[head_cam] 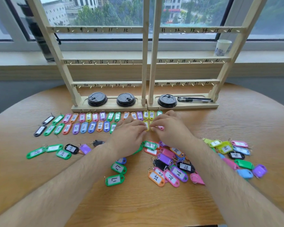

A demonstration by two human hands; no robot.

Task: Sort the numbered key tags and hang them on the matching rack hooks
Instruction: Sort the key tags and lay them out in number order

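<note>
At the three o'clock end of the nearer sorted row [75,128], the left hand [129,133] pinches a yellow tag [146,126]; whether the right hand [170,128] grips or merely touches the neighbouring tag [152,128], I cannot tell. A dragging wrist could scatter the unsorted pile [170,166] at six o'clock.

The left hand [129,134] and right hand [170,128] cover the right end of the near row of tags [92,127]. Numbers there are hidden, and whether the fingertips pinch or merely press the yellow tag [147,126] is unclear. The rack [145,63] is cut off at the top.
</note>
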